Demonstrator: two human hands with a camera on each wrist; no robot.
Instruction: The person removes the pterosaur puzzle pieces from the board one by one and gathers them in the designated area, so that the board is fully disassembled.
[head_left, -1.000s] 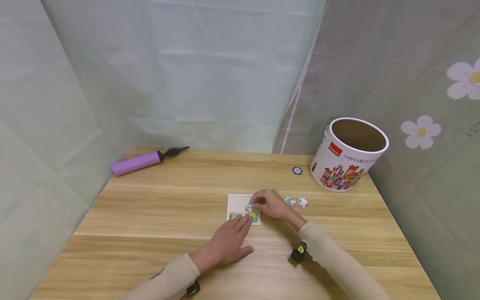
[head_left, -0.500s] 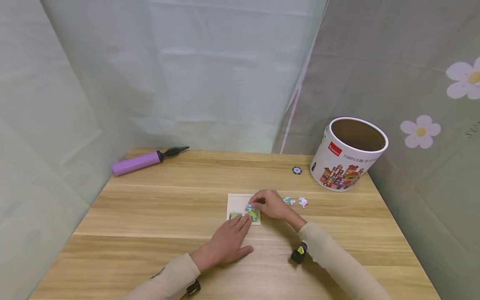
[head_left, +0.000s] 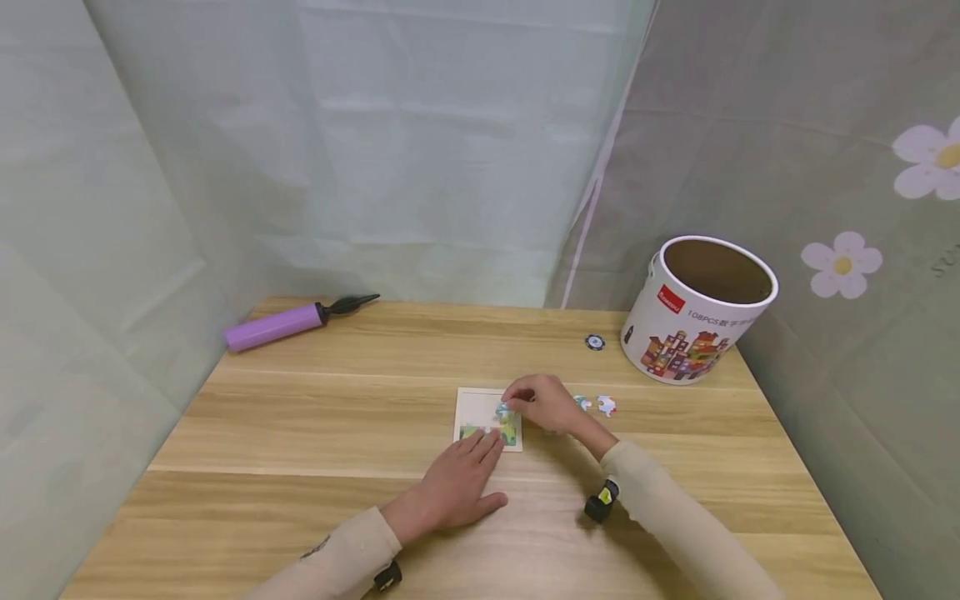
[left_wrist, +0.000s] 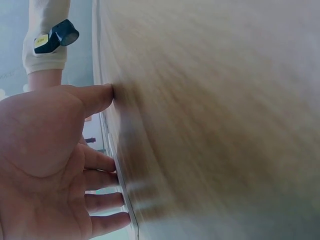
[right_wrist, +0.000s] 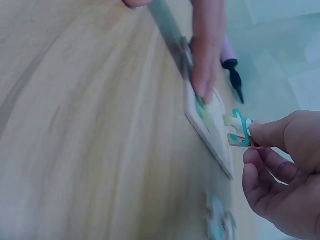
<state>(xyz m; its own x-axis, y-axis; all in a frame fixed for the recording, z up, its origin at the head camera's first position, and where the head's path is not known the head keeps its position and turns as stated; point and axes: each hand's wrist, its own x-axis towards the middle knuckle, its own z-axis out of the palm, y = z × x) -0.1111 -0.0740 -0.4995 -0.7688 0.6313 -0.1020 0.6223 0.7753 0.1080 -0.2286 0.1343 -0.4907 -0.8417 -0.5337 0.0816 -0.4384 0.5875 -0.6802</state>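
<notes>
We find the right hand [head_left: 551, 406] pinching a jigsaw piece [head_left: 502, 411] between thumb and fingertip, to its left, over the right half of the tray [head_left: 474, 406]; the piece's long axis we cannot tell. The left hand [head_left: 461, 483], fingers straight, rests on the tray's near side. The right wrist view shows the piece raised above the tray; the head view does not.
</notes>
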